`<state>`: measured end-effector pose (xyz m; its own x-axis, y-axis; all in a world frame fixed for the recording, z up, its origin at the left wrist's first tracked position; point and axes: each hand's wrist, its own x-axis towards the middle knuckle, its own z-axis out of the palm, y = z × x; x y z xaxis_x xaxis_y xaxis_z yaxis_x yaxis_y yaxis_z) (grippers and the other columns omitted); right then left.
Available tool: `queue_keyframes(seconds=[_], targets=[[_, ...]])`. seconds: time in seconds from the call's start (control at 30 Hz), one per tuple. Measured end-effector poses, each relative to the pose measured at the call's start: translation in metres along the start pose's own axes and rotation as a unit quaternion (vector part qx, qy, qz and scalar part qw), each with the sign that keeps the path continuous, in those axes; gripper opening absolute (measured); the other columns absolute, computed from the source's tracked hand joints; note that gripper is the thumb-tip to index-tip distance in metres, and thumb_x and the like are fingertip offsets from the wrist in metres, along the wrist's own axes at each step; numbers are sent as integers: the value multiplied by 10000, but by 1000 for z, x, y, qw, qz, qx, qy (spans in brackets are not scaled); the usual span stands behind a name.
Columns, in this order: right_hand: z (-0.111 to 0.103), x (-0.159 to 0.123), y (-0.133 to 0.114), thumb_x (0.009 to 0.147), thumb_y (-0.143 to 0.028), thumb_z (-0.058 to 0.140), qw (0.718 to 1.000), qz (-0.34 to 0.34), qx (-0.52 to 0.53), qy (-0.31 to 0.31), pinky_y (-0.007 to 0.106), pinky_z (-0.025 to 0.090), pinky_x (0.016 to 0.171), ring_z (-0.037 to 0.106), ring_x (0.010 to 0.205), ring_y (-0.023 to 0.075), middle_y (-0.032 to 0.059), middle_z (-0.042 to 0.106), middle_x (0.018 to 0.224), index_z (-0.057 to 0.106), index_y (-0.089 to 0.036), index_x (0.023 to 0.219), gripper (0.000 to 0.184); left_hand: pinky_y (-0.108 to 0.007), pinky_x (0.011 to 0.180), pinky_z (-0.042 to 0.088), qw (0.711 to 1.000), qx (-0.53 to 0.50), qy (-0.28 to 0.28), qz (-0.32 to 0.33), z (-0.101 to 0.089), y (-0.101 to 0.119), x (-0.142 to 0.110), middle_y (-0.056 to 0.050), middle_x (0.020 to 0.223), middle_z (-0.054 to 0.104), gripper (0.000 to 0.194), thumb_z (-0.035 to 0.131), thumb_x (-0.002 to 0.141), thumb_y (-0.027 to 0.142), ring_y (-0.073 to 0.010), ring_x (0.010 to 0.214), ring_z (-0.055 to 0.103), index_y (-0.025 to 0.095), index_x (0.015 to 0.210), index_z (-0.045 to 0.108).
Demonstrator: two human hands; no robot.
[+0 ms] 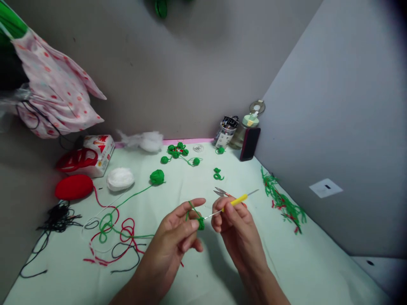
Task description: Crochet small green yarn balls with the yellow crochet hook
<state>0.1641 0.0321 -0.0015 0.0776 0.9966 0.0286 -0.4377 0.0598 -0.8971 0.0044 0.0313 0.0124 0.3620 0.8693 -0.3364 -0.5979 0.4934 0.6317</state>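
Between thumb and fingers, my left hand (178, 231) pinches a small green crochet piece (201, 223). Green yarn loops over its raised index finger and runs back to a green yarn ball (157, 177). My right hand (235, 226) grips a crochet hook (237, 201) by its yellow handle. The hook's thin metal end points left and meets the green piece; whether a loop sits on it is too small to tell. Just behind my right hand lie scissors (220, 191), their handles partly hidden by the fingers.
Left on the table are a red yarn ball (74, 187), a white yarn ball (121, 179) and tangled black yarn (60, 217). Several green crocheted pieces (178, 150) lie at the back. A phone (250, 144) leans near a pen cup (225, 133). Yarn scraps (282, 201) lie right.
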Motion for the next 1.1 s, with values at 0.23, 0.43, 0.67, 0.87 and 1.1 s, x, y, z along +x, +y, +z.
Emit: queue_keyframes(seconds=[0.23, 0.43, 0.67, 0.87, 1.1], targets=[[-3, -8, 11, 979, -388, 724, 989, -90, -110, -34, 290, 562, 719, 678, 769, 170, 51, 756, 871, 828, -234, 954, 188, -283, 706, 566, 995, 89, 17, 42, 0, -10, -1, 16, 792, 675, 405, 887, 814, 315, -62, 552, 464, 203, 1190, 786], [-2, -7, 8, 974, -401, 732, 994, -78, -71, -6, 271, 576, 666, 676, 693, 142, 33, 758, 853, 801, -225, 919, 197, -315, 800, 578, 996, 71, 32, 43, 7, -6, -6, -10, 825, 709, 372, 870, 833, 310, -122, 694, 608, 208, 1182, 791], [1, -6, 0, 1031, -373, 646, 995, -80, -47, -26, 258, 583, 620, 700, 653, 138, 48, 780, 840, 742, -199, 900, 238, -329, 780, 602, 996, 75, 22, 53, 2, -5, -5, 8, 845, 652, 334, 881, 819, 288, -110, 660, 602, 209, 1136, 815], [-3, -13, -7, 1083, -262, 527, 953, -206, -217, -47, 294, 617, 691, 732, 735, 163, 48, 781, 885, 744, -226, 994, 238, -315, 760, 595, 990, 92, 61, 90, 7, -7, -7, 19, 802, 631, 310, 879, 806, 282, -110, 644, 576, 204, 1101, 825], [-7, -21, 3, 936, -212, 745, 856, -324, -395, -80, 360, 624, 754, 766, 870, 238, 42, 810, 988, 783, -339, 1163, 263, -180, 459, 412, 998, 44, 27, 30, 2, -12, -3, 76, 657, 562, 627, 938, 756, 370, -28, 437, 342, 191, 1321, 733]])
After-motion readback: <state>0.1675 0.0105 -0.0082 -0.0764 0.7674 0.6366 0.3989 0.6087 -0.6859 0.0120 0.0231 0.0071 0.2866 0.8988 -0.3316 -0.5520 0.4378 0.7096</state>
